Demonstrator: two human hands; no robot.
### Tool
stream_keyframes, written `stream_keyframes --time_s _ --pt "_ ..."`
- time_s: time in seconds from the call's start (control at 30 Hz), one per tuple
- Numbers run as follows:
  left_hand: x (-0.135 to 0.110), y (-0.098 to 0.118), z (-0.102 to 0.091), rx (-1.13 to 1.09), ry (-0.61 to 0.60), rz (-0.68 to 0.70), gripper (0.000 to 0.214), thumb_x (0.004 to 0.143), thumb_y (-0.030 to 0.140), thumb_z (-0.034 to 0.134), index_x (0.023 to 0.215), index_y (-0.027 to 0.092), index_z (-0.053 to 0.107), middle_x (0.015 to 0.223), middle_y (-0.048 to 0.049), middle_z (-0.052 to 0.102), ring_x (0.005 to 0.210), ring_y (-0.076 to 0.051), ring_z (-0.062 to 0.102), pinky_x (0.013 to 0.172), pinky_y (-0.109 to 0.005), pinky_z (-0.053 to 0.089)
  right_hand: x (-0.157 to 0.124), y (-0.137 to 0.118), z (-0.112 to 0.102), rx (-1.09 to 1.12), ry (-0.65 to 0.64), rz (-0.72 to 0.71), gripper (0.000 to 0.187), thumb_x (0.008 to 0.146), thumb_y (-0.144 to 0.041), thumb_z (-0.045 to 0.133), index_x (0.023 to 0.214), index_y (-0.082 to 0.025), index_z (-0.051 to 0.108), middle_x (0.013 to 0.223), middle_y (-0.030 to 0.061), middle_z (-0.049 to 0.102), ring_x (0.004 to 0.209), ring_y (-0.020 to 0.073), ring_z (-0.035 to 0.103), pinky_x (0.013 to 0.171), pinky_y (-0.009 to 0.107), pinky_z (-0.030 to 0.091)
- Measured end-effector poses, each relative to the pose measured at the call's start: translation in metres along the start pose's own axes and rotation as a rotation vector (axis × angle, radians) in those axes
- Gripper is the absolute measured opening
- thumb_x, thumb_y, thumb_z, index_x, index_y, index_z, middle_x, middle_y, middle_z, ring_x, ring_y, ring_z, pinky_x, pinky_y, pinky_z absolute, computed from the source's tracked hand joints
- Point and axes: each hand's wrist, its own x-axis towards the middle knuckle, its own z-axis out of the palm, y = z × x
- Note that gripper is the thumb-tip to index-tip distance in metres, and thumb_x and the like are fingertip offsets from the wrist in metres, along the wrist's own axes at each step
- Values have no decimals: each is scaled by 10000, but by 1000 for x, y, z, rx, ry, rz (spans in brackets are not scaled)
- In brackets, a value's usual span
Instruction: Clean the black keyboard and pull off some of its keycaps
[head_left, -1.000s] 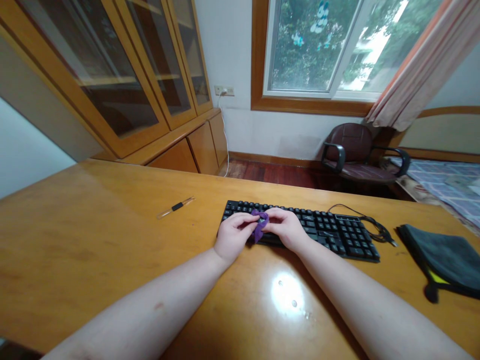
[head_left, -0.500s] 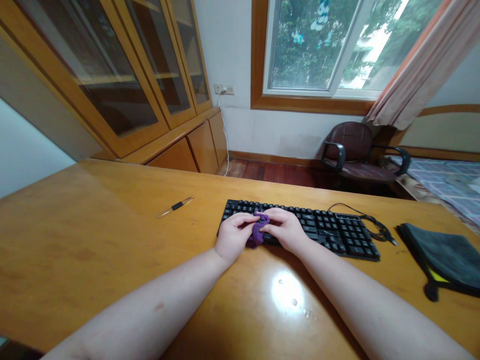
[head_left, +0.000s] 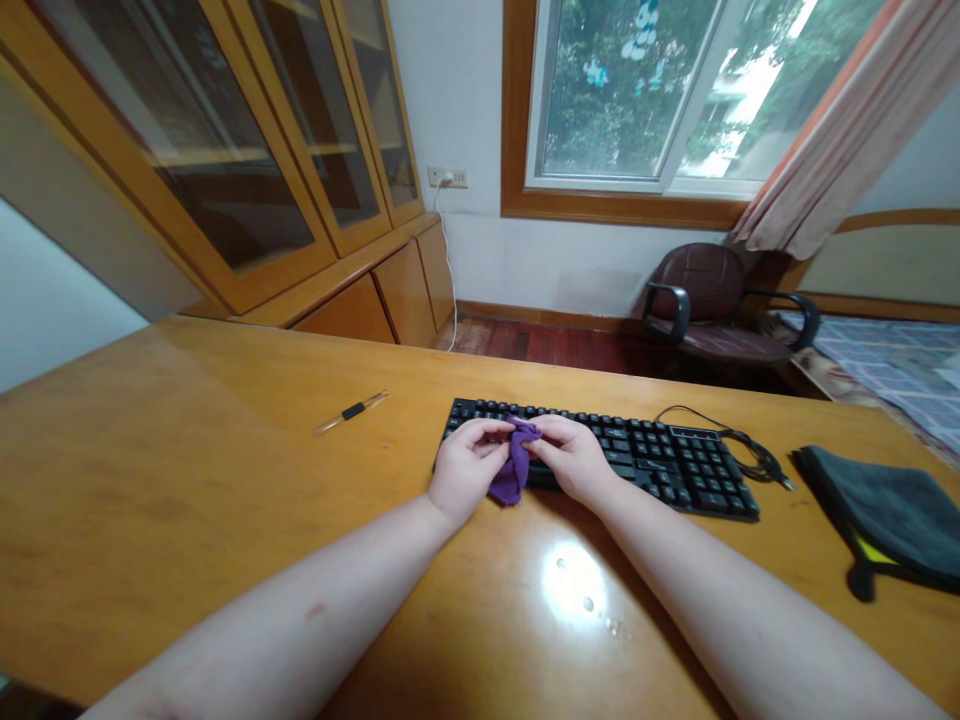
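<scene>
A small crumpled purple cloth (head_left: pixel 512 472) is pinched between my two hands, above the left half of a black keyboard (head_left: pixel 637 455). My left hand (head_left: pixel 469 462) grips its left side with thumb and fingers. On the other side, my right hand (head_left: pixel 571 455) pinches its upper right edge. The lower end of the cloth hangs down past the keyboard's front edge. Both hands cover part of the keys behind them. The keyboard's cable (head_left: pixel 754 460) lies coiled at its right end.
A thin clear stick with a black middle (head_left: pixel 352 411) lies left of the keyboard on the wooden table (head_left: pixel 187 480). To the right sits a dark grey folded cloth or pouch (head_left: pixel 885 505) with a yellow patch. Beyond the table stands an armchair (head_left: pixel 705 300).
The purple cloth has been turned in the fingers and its lower end now hangs wider and flatter. My hands stay in nearly the same place.
</scene>
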Motion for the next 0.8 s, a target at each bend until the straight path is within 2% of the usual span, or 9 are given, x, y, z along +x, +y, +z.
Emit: stream_keyframes --time_s 0.13,0.27,0.43,0.57,0.8 --pt "-1 3 2 -42 -6 -43 216 681 192 633 888 129 633 924 -76 646 837 -165 640 789 -305 536 -1 2 5 222 7 176 250 712 -295 651 951 -222 643 876 31 678 779 168 639 688 315 547" --pt "1 5 2 -34 -13 -20 207 706 211 606 897 131 614 921 -74 650 820 -160 645 781 -302 538 -2 4 8 333 36 221 229 673 -303 691 843 -196 579 726 2 646 643 131 620 610 268 544" --pt "3 2 1 -24 7 52 204 759 226 552 936 136 600 939 -80 666 854 -162 648 799 -301 533 0 5 5 256 62 184 196 683 -321 686 808 -188 615 744 20 649 643 135 612 640 284 545" --pt "3 0 2 -22 -4 81 256 781 218 544 1020 139 587 978 -91 667 913 -164 639 836 -300 519 1 2 3 183 34 149 192 687 -339 682 800 -185 656 790 40 659 677 155 619 667 304 546" --pt "2 2 0 -5 -33 26 260 729 234 626 972 145 640 1025 -96 651 930 -189 633 860 -341 518 0 3 2 -19 28 19 90 728 -256 645 790 -198 677 791 43 661 736 163 614 703 300 517"
